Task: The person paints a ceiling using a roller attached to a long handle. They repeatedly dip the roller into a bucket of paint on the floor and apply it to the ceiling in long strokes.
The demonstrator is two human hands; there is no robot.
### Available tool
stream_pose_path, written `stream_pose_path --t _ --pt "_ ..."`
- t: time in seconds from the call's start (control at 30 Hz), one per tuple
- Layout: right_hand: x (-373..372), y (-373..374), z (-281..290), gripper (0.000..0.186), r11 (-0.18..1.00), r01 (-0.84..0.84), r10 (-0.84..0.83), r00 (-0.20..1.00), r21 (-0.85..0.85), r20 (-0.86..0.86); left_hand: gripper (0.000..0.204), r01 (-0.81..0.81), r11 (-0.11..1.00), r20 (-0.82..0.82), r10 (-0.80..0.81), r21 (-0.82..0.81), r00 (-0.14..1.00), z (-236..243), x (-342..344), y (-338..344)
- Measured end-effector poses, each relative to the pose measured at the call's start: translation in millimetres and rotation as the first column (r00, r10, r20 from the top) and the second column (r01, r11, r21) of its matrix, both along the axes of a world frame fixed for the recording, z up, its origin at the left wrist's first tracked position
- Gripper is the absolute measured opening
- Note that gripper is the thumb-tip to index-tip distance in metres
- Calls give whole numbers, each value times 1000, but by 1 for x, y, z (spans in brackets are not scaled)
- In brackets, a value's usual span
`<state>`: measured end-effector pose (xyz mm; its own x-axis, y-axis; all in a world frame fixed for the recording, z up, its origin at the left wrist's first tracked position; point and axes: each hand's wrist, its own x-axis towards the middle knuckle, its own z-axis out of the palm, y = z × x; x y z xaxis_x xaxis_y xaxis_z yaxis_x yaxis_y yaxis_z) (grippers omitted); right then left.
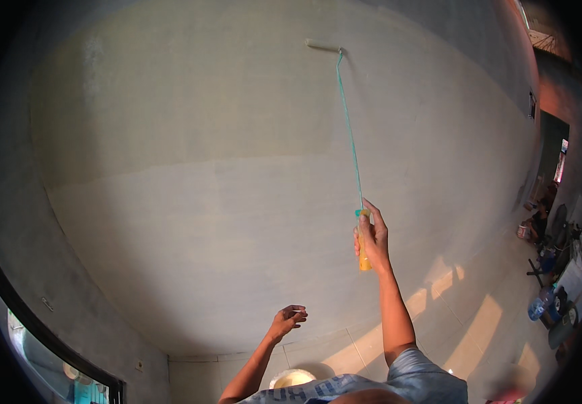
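Observation:
My right hand [373, 236] grips the yellow handle [365, 262] of a paint roller, its long thin turquoise rod [350, 135] reaching up to a pale roller head [322, 44] on the wall [223, 222]. The wall's upper left has a darker, olive-toned patch [190, 87]. My left hand [286, 320] is raised low in front of the wall, fingers curled around a small thin white thing [298, 311], possibly a cigarette. Below it, a white bucket [292, 377] of cream paint stands on the floor, partly hidden by my shirt.
A tiled floor [439, 316] with sunlit patches runs along the wall's foot. At right, assorted containers and tools [554, 310] lie near a doorway [554, 148]. A dark-framed opening [48, 343] is at lower left, and a blurred red shape [506, 390] at bottom right.

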<state>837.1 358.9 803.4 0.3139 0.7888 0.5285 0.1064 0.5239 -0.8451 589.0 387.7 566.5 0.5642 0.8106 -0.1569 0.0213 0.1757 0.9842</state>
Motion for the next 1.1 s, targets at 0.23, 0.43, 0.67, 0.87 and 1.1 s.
stream_pose_path --t 0.23,0.43,0.67,0.87,1.1 --pt "8 14 37 40 998 31 -32 999 48 18 34 -3 1000 -4 3 -3 1000 -1 4 1" --pt "8 -8 -12 40 999 11 -11 1000 -37 -6 37 -27 1000 -66 26 -3 997 5 0 -2" --pt "5 9 27 39 1000 10 -10 1000 23 15 39 8 1000 -66 -8 3 998 9 2 2" --pt "4 16 42 39 999 45 -46 999 26 23 40 13 1000 -41 -13 -13 999 4 6 3" --pt "2 -2 -10 41 1000 8 -8 1000 -12 -13 41 -13 1000 -114 14 10 993 8 0 2"
